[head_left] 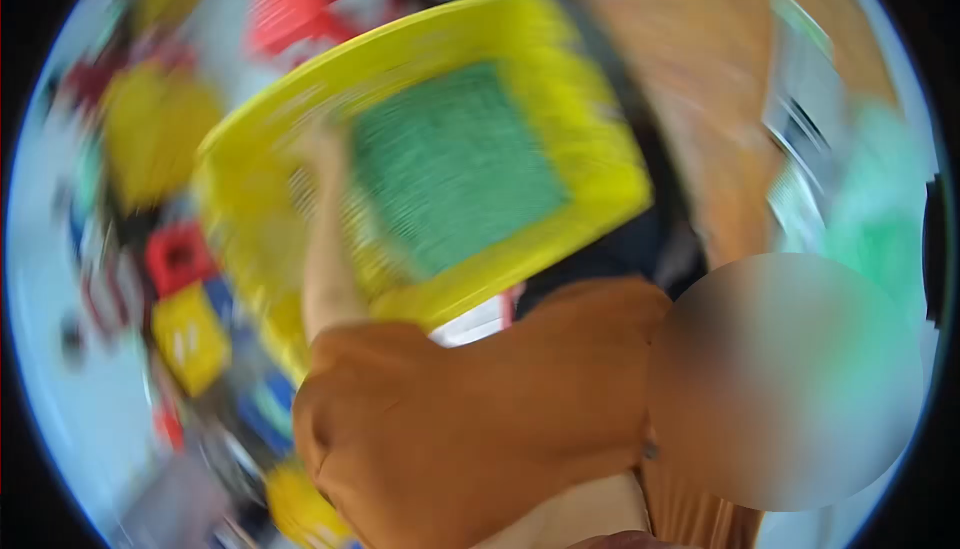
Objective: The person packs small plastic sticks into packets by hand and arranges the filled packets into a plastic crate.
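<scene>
One left hand [325, 139], by the look of it the wearer's own, shows in the head view, at the end of a bare arm reaching out of an orange-brown top [490, 399]. It is inside a yellow basket [600, 144], by the wall on its near side; blur hides the fingers, so I cannot tell whether they grip that wall, touch it or hang loose. From the hand the basket stretches mostly rightward, its long axis slanting up and away. The right hand is out of sight, leaving the left nearer. Inside the basket, just right of the hand, is a green patch [460, 169], either lining or contents. Beyond the hand sits a red container [300, 9], contents unclear; leftward lies a yellow thing [160, 139].
</scene>
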`<state>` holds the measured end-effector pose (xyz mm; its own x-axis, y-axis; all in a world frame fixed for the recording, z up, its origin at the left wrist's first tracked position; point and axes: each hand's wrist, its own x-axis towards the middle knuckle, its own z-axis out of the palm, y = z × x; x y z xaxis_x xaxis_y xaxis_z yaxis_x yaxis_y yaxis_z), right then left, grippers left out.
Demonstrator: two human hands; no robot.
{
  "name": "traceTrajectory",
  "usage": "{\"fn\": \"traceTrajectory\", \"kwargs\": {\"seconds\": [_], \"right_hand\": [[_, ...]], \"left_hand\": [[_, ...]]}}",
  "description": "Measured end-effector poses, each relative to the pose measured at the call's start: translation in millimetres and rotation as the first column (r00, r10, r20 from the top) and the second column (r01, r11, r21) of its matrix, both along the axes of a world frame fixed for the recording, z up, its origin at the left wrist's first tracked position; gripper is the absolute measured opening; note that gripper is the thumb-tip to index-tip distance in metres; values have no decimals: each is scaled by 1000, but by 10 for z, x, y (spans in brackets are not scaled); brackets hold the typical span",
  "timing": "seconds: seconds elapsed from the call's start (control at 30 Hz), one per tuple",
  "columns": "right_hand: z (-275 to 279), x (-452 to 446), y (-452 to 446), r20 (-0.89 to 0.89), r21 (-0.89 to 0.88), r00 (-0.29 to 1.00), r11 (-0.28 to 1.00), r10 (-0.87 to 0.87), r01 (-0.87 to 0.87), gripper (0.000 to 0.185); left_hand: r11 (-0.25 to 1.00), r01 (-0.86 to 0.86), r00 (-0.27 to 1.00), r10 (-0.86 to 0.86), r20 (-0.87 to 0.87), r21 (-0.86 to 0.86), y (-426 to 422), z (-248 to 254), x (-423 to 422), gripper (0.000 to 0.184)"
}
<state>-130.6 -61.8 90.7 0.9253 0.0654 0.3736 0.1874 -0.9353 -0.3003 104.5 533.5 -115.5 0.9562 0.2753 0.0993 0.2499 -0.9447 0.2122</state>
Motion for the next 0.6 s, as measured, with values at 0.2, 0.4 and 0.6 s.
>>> {"fn": "traceTrajectory", "kwargs": {"seconds": [0.2, 0.4, 0.6], "right_hand": [[30, -559, -412, 78, 311, 782, 760, -618, 570, 18], [-343, -402, -349, 83, -348, 947, 881, -311, 320, 27], [-747, 100, -516, 164, -249, 969, 942, -186, 223, 20]], "left_hand": [[992, 78, 993, -68, 101, -98, 845, -1220, -85, 71], [970, 92, 995, -95, 4, 224, 230, -205, 46, 49], [817, 567, 765, -479, 430, -100, -1316, 939, 62, 21]]}}
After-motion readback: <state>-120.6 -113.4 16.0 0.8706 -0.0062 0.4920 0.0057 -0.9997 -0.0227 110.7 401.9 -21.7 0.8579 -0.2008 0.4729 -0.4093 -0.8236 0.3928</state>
